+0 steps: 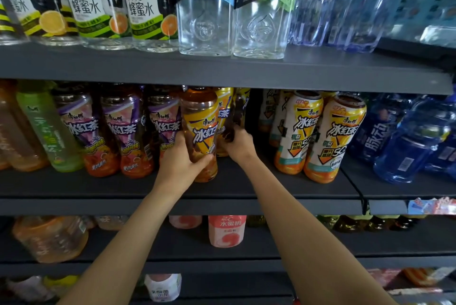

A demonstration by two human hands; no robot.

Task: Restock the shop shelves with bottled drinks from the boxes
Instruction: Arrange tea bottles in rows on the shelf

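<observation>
Even, fairly bright light from above; the dark grey metal shelves [222,70] shade the rows beneath. Wide-angle bending and soft blur at the edges.

Two bare forearms, left hand [181,165] and right hand [238,144], no sleeves in view (cut off at frame bottom). No rings, watch, gloves or bracelets visible. Fingers [204,158] bare, slim.

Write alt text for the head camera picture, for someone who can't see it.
Two bare hands reach onto the middle shelf: the left hand grips a yellow-labelled iced tea bottle, the right hand holds a darker bottle behind it.
</observation>
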